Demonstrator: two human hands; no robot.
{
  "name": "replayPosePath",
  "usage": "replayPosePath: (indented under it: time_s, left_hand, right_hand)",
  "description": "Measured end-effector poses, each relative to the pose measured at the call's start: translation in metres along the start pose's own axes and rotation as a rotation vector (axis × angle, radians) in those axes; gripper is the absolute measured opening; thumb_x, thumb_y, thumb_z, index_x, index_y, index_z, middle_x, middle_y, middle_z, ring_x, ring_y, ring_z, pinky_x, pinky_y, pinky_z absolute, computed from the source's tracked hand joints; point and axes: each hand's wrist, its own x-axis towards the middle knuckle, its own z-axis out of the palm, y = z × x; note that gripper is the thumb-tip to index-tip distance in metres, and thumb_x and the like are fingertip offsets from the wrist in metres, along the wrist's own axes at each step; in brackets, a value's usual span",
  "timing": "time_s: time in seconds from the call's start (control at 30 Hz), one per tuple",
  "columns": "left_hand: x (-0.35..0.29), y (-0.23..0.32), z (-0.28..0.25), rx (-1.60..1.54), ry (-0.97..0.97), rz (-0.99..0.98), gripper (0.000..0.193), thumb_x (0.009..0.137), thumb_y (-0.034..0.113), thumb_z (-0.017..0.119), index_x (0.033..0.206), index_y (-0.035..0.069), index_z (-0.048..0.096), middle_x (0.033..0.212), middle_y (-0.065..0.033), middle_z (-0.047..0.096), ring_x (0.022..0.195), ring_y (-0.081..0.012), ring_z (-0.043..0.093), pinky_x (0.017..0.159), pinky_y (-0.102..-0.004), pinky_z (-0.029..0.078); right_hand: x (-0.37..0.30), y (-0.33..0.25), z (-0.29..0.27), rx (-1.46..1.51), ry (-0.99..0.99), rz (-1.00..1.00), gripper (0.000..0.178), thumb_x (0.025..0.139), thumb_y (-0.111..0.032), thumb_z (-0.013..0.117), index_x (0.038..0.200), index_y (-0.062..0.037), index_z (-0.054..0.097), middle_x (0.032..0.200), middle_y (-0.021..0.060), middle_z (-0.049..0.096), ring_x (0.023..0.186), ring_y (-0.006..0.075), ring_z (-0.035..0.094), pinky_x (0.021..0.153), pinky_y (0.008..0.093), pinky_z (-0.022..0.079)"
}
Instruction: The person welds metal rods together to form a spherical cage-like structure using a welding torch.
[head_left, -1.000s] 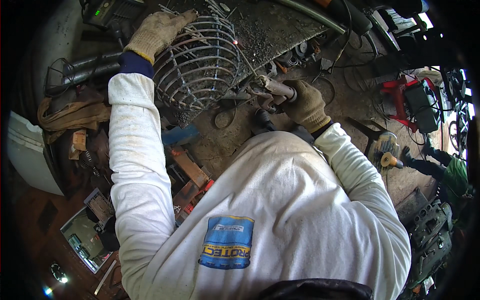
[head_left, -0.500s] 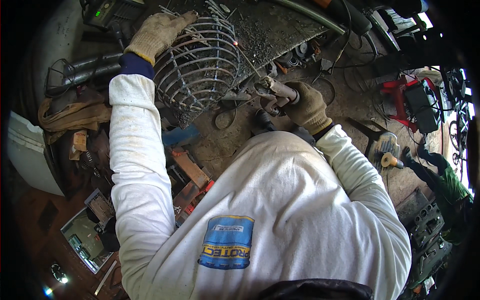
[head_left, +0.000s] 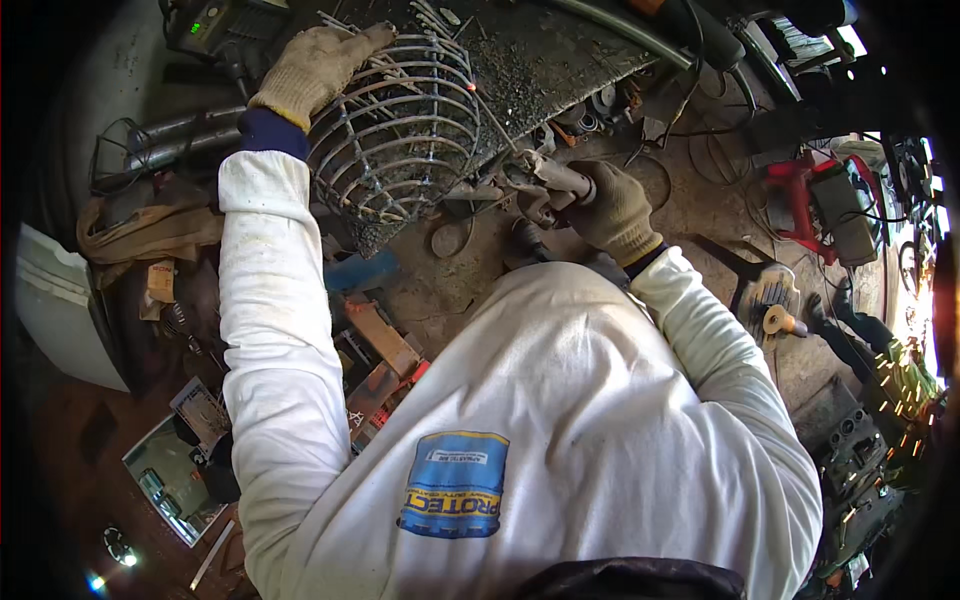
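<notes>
A rounded cage of bent metal rods [head_left: 410, 127] rests at the edge of a dark metal worktable. My left hand [head_left: 318, 75], in a knitted work glove, grips the cage's upper left rim. In my gloved right hand [head_left: 615, 210] is a welding electrode holder [head_left: 560, 180], held right of the cage. A thin welding rod [head_left: 495, 122] runs from its jaws up to the cage's right side. The rod's tip touches or nearly touches a bar there, at a small orange-red glowing spot [head_left: 471, 87].
Grit covers the worktable [head_left: 590, 60]. A welding machine [head_left: 215, 25] with a lit green display stands at upper left. Cables lie on the floor. On the right are a red-and-black machine [head_left: 810, 205], an angle grinder [head_left: 780, 318] and a person in green [head_left: 905, 375] amid flying sparks.
Orange sparks now fly around the person at far right. My hands, the cage and the electrode holder have hardly moved.
</notes>
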Motion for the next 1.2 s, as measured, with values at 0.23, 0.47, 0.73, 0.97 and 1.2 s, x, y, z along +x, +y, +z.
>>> replayPosePath:
  time_s: [0.23, 0.47, 0.73, 0.97, 1.2]
  left_hand:
    - [-0.002, -0.010, 0.004, 0.080, 0.134, 0.215, 0.076, 0.089, 0.070, 0.049, 0.108, -0.001, 0.070, 0.098, -0.0230, 0.068, 0.096, -0.0370, 0.064, 0.092, -0.0443, 0.047]
    - [-0.010, 0.009, -0.006, 0.092, 0.022, 0.122, 0.077, 0.090, 0.071, 0.046, 0.115, 0.001, 0.069, 0.104, -0.0234, 0.068, 0.102, -0.0369, 0.063, 0.093, -0.0451, 0.046]
    - [-0.004, -0.052, 0.004, 0.455, 0.039, 0.605, 0.055, 0.093, 0.005, 0.051, 0.142, 0.028, 0.049, 0.116, -0.0196, 0.065, 0.106, -0.0361, 0.063, 0.095, -0.0407, 0.052]
    - [-0.029, -0.048, -0.002, 0.552, -0.001, 0.584, 0.050, 0.090, 0.005, 0.056, 0.138, 0.020, 0.055, 0.108, -0.0152, 0.067, 0.101, -0.0344, 0.063, 0.090, -0.0431, 0.052]
    - [-0.034, -0.053, 0.010, 0.559, 0.200, 0.663, 0.052, 0.089, 0.006, 0.057, 0.138, 0.021, 0.054, 0.105, -0.0155, 0.068, 0.096, -0.0348, 0.065, 0.083, -0.0432, 0.054]
  right_hand:
    - [0.001, -0.001, 0.000, -0.027, -0.016, -0.009, 0.045, 0.072, -0.040, 0.082, 0.106, -0.0140, 0.067, 0.097, 0.0115, 0.071, 0.087, 0.0337, 0.070, 0.075, 0.0423, 0.057]
    - [0.001, -0.010, -0.007, -0.019, -0.059, 0.047, 0.042, 0.075, -0.035, 0.080, 0.108, -0.0138, 0.067, 0.097, 0.0107, 0.072, 0.089, 0.0336, 0.070, 0.076, 0.0417, 0.057]
    - [-0.016, -0.004, -0.011, 0.091, 0.066, 0.114, 0.040, 0.075, -0.032, 0.080, 0.108, -0.0127, 0.068, 0.095, 0.0133, 0.072, 0.090, 0.0343, 0.071, 0.077, 0.0421, 0.057]
    - [-0.027, -0.010, -0.028, 0.177, -0.027, 0.173, 0.040, 0.072, -0.025, 0.081, 0.107, -0.0105, 0.069, 0.099, 0.0133, 0.072, 0.094, 0.0328, 0.071, 0.081, 0.0398, 0.056]
    - [-0.021, -0.028, -0.034, 0.175, -0.200, 0.113, 0.041, 0.070, -0.027, 0.082, 0.106, -0.0105, 0.069, 0.101, 0.0121, 0.072, 0.095, 0.0324, 0.070, 0.082, 0.0388, 0.056]
